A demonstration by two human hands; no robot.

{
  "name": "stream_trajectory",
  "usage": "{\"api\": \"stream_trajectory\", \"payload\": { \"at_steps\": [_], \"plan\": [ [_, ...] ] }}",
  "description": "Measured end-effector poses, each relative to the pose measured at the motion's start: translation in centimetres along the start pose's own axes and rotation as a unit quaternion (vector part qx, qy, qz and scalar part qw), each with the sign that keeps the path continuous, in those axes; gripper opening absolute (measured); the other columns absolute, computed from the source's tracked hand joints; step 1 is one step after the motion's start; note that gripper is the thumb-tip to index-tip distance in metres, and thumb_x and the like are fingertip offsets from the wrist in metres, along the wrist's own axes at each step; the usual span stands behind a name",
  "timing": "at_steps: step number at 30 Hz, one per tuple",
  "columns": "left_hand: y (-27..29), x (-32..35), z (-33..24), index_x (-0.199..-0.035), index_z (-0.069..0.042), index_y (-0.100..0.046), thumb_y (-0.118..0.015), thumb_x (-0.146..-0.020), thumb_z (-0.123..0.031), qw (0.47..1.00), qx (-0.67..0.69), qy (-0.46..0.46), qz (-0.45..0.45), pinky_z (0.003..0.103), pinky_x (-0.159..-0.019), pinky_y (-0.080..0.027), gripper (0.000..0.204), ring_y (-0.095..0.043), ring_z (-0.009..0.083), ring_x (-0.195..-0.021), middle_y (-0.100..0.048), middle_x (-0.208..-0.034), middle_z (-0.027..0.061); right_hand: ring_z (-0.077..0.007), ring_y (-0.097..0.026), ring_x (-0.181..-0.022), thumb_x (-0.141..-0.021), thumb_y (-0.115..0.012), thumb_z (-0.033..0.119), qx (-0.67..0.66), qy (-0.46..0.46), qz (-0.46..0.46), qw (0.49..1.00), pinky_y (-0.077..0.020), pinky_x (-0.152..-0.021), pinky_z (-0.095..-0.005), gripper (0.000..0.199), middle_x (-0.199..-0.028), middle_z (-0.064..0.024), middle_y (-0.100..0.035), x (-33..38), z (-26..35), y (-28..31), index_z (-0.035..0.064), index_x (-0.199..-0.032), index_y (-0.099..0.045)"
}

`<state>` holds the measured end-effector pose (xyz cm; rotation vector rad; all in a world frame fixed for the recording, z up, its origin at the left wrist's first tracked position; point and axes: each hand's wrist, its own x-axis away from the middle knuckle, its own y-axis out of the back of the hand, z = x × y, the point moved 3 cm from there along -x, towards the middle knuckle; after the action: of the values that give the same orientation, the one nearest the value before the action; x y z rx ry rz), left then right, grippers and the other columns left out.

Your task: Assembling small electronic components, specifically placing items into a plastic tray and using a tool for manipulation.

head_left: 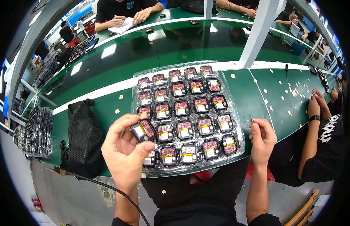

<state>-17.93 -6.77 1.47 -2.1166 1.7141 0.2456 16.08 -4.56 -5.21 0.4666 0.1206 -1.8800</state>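
My left hand (124,152) grips an open smartwatch case (143,130) between thumb and fingers, tilted above the left edge of a clear plastic tray (238,130). The case is black and squarish, with a red circuit board, a silver block and a strip of yellow tape inside. Rows of similar open cases (181,108) sit in the tray's pockets; my left hand partly covers those at its left side. To the right of the tray, my right hand (262,139) is closed on a slim pointed metal tool, apparently tweezers (251,119), mostly hidden by the fingers.
A black mesh bag (84,139) lies left of the tray, beyond it stacked trays (33,132). Small beige squares (293,92) are scattered on the green bench (254,90). A white-grey post (258,35) rises behind the tray. A co-worker's hands (315,101) are at the right; others sit opposite.
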Motion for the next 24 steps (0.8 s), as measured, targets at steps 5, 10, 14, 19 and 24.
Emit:
{"api": "stream_trajectory", "payload": {
  "at_steps": [5, 10, 14, 19, 24],
  "plan": [
    [0.0, -4.5, 0.7, -0.129, 0.006, -0.057, -0.083, -0.082, 0.006, 0.998, -0.018, 0.041, 0.054, 0.035, -0.101, -0.055, 0.053, -0.064, 0.0238, -0.116, -0.064, -0.125, 0.0183, -0.0056, -0.053, -0.067, -0.099, -0.067, 0.003, 0.007, -0.040, 0.034, 0.999, -0.0428, -0.058, -0.0213, 0.012, -0.087, -0.0021, -0.060, -0.1, -1.1, -0.4, -0.0061, -0.108, -0.069],
    [-1.8, -7.2, 2.4, -0.128, 0.006, -0.058, -0.079, -0.085, 0.008, 0.991, -0.047, 0.070, 0.100, 0.033, -0.097, -0.057, 0.048, -0.067, 0.0200, -0.109, -0.067, -0.120, 0.0166, -0.0059, -0.051, -0.066, -0.098, -0.068, 0.002, 0.025, -0.030, 0.042, 0.998, -0.0410, -0.058, -0.0220, 0.012, -0.084, -0.0021, -0.060, -0.2, -0.6, -0.5, -0.0064, -0.106, -0.069],
    [-2.2, -8.4, 4.0, -0.128, 0.005, -0.057, -0.079, -0.086, 0.006, 0.986, -0.059, 0.106, 0.118, 0.032, -0.095, -0.057, 0.047, -0.067, 0.0189, -0.108, -0.069, -0.116, 0.0162, -0.0068, -0.050, -0.066, -0.097, -0.069, 0.002, 0.041, -0.018, 0.042, 0.998, -0.0400, -0.058, -0.0229, 0.012, -0.082, -0.0028, -0.059, -0.3, -0.5, -0.4, -0.0070, -0.104, -0.069],
    [-2.1, -9.4, 5.1, -0.106, 0.002, -0.065, -0.089, -0.076, -0.007, 0.941, -0.315, -0.058, 0.113, 0.034, -0.085, -0.055, 0.039, -0.066, 0.0212, -0.092, -0.065, -0.104, 0.0095, -0.0090, -0.051, -0.065, -0.095, -0.071, 0.003, 0.061, -0.011, 0.041, 0.997, -0.0410, -0.059, -0.0246, 0.012, -0.080, -0.0048, -0.062, -0.2, 0.0, -0.6, -0.0062, -0.103, -0.070],
    [-2.5, -10.1, 4.8, -0.094, 0.000, -0.063, -0.089, -0.075, -0.011, 0.872, -0.455, -0.099, 0.148, 0.038, -0.078, -0.051, 0.034, -0.062, 0.0298, -0.088, -0.061, -0.097, 0.0117, -0.0094, -0.051, -0.064, -0.094, -0.072, 0.003, 0.068, -0.001, 0.042, 0.997, -0.0404, -0.058, -0.0251, 0.012, -0.079, -0.0050, -0.062, -0.2, 0.1, -0.6, -0.0054, -0.103, -0.071]
  ]
}}
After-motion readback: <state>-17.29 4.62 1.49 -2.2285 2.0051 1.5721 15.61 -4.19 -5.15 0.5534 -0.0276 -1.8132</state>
